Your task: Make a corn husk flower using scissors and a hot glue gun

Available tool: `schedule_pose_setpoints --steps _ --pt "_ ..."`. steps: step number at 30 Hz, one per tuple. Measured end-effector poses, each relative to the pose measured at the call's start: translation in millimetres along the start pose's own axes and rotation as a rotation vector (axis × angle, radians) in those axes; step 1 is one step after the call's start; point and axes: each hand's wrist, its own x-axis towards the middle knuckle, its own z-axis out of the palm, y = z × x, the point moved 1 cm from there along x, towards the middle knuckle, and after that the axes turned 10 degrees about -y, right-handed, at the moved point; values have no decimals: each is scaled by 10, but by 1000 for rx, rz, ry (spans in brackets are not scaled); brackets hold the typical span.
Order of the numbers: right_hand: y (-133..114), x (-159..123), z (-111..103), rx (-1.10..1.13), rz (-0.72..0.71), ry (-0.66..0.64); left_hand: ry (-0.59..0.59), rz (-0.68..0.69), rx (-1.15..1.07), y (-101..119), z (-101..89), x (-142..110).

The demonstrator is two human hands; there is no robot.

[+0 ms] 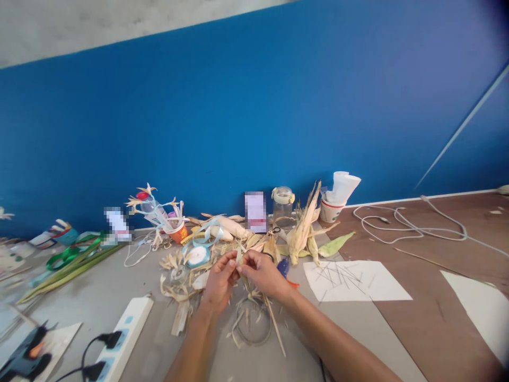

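Observation:
My left hand point(220, 277) and my right hand point(263, 269) meet over the middle of the table, fingertips pinched together. Between them is a small pale strip of corn husk point(239, 254), its lower part hidden by the fingers. Under my wrists lies a coil of thin wire point(254, 342) with husk scraps and a thin stick point(277, 329) by it. A spool of light blue ribbon point(198, 257) rests left of my left hand. Just past my right hand, a blue-handled tool point(283, 267) is partly covered.
Dried corn husks point(303, 233) pile up along the wall, near a lidded jar point(282, 204) and a phone point(255, 212). White paper point(374, 284) with thin wires lies right. At front left are a power strip point(127, 334) and a glue gun point(26, 353). A white cable point(413, 231) loops at right.

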Motion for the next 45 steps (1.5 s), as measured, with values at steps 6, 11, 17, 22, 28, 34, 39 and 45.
schedule_pose_setpoints --steps 6,11,17,22,28,34,39,45 --pt "35 8 11 3 16 74 -30 48 -62 11 53 -12" --pt "88 22 12 61 -3 99 11 108 -57 -31 59 -2" --pt "167 41 12 14 -26 111 9 113 25 -28 86 -10" --pt "93 21 -43 -209 -84 212 6 204 156 -61 85 9" --pt "76 42 -161 -57 -108 233 151 594 656 -46 -24 -17" --pt "54 20 -63 245 93 -33 112 674 980 -11 -10 -81" --pt "123 33 -45 399 140 -13 72 631 925 -45 19 -88" --pt "227 67 -52 487 115 85 84 484 649 -57 71 -87"
